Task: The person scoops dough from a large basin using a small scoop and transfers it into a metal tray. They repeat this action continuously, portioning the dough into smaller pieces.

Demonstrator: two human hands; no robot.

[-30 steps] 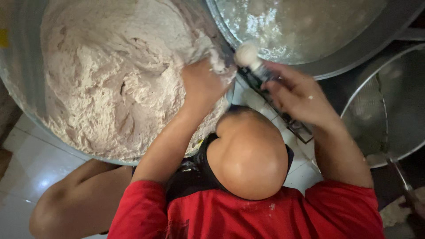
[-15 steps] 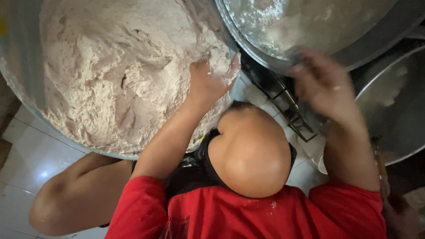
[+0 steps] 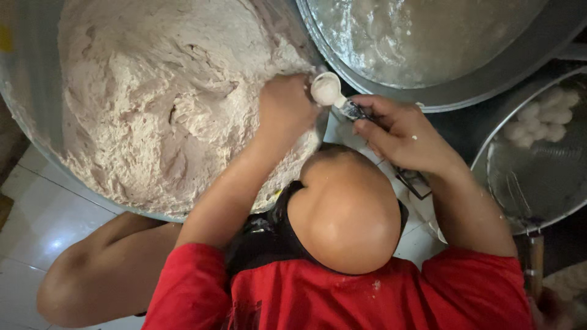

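Observation:
A big metal bowl is heaped with pale, sticky dough. My left hand is closed into a fist on a lump of that dough at the bowl's near rim. My right hand grips a small spoon by its handle. The spoon's bowl is coated in dough and touches the top of my left fist. My head and red shirt hide what lies below my arms.
A wide metal pan holding cloudy liquid sits at the top right. On the right, a wire strainer holds several white dough balls. White floor tiles and my bare knee are at the lower left.
My right hand carried the loaded spoon rightwards over the pan, then came back to the left fist. The left hand has stayed at the dough bowl's rim.

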